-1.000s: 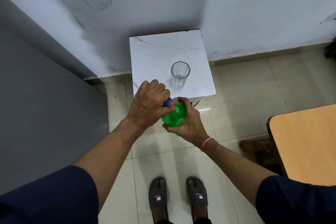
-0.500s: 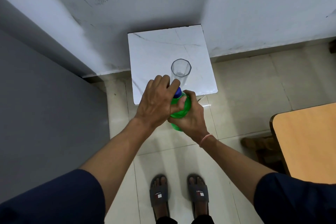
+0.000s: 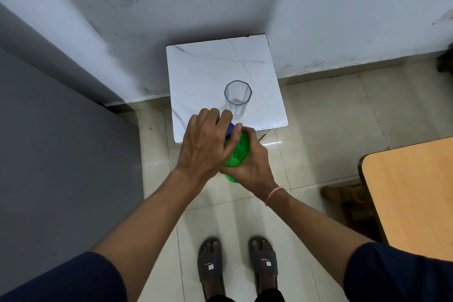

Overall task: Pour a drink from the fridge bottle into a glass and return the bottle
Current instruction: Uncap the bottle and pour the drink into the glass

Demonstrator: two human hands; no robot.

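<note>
Right hand [image 3: 252,164] wraps the green bottle [image 3: 239,152] at waist height, left hand [image 3: 204,142] clamps over its blue cap [image 3: 230,129]; the empty glass [image 3: 237,97] stands just beyond on the white marble table [image 3: 196,76].

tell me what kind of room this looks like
Probably a plain room in a home, maybe a dining corner: tiled floor, a small white marble-look table against the wall with a glass on it, and a wooden table to the right.
</note>
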